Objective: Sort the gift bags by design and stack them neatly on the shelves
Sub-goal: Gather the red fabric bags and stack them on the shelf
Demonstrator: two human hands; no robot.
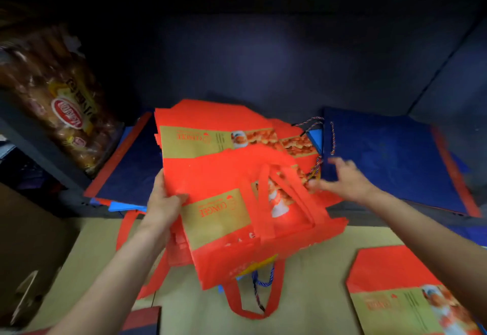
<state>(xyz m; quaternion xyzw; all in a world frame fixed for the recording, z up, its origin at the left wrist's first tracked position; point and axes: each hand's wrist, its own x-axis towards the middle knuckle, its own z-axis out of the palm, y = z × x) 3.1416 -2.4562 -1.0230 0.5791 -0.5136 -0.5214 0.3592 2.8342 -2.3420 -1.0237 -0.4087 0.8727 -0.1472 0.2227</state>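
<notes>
A stack of red gift bags [216,174] with gold bands and food pictures lies half on the shelf, half over its front edge. My left hand [163,203] grips the stack's left edge, thumb on top. My right hand [345,179] is blurred, fingers spread, at the stack's right side near a twisted cord handle [317,166]. Dark blue bags with red edges lie flat on the shelf to the right [390,155] and to the left [131,166]. Another red bag [395,290] lies at the lower right.
A large clear packet of snacks [52,97] leans at the shelf's left end. A brown cardboard surface [100,250] lies below the shelf front. Red loop handles [253,305] and a blue cord hang from the stack. The shelf's dark back wall [263,58] is close behind.
</notes>
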